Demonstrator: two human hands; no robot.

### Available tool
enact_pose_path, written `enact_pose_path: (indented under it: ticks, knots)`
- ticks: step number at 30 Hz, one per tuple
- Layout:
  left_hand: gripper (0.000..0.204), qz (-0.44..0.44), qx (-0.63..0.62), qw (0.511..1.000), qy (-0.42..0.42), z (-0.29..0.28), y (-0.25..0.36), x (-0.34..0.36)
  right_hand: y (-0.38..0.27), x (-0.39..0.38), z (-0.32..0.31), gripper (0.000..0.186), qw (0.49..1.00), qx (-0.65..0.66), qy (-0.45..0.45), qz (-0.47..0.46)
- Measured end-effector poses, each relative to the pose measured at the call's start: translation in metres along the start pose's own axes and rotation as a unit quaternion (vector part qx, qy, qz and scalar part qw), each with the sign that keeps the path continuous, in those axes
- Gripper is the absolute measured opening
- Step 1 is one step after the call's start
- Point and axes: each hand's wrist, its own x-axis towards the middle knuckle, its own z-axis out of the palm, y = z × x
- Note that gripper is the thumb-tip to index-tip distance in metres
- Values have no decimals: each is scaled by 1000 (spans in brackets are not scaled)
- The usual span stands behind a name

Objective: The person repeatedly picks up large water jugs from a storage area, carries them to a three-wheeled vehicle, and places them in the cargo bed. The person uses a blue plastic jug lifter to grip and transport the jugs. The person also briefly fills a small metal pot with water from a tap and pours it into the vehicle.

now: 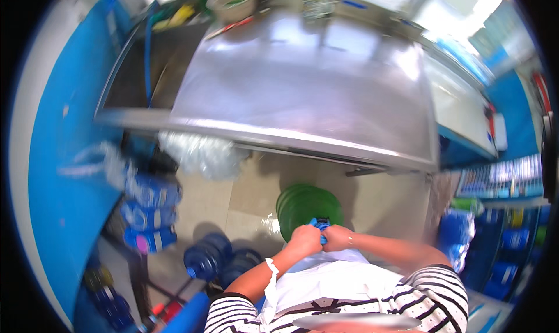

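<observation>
Honestly, the left hand [305,241] and right hand [338,238] are hiding most of the blue thing [314,222], so I'm not making it out. They're also covering part of the green thing [307,208]. The left forearm [251,279] is blocking a jug [243,260], and the right forearm [404,253] is looking blurry.

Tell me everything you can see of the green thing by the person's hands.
The green thing looks like smooth plastic, rounded in outline, with several curved edges, like rims, toward its upper left. It appears to stand on the pale floor. The left hand, the right hand and the small blue thing they grip hide part of its near side; whether they touch it cannot be told.
</observation>
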Motion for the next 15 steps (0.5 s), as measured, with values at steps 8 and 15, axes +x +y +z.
enact_pose_path:
  ticks: [8,15]
  knots:
    - [17,300,173,931,-113,-17,173,24,54,-171,55,33,905,299,264,146]
    - [17,388,357,840,-131,48,315,142,186,-207,91,36,769,397,464,187]
